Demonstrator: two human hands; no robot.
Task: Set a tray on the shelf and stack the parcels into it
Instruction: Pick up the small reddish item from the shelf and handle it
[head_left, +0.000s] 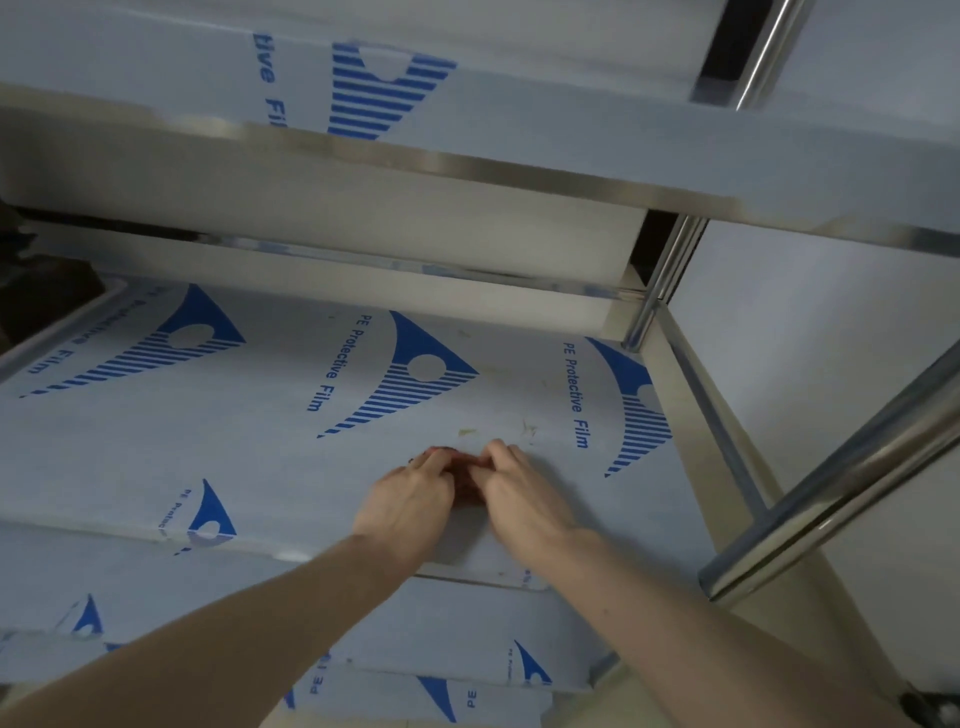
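My left hand (415, 493) and right hand (514, 493) meet near the shelf's (260, 441) front edge, fingers curled, pinching a small reddish thing (465, 475) between them. I cannot tell what it is.

Head view, looking forward and down, close over shelf (260, 457)

I see both hands meet at the middle of the white film-covered steel shelf (260, 441): left hand (410, 493) on the left, right hand (519, 493) on the right, fingertips touching over a small dark reddish item (465, 467) between them. A long white tray (311, 208) sits behind them, under the upper film-covered shelf (571, 135). A round polished steel post (660, 280) stands at the shelf's far right corner.
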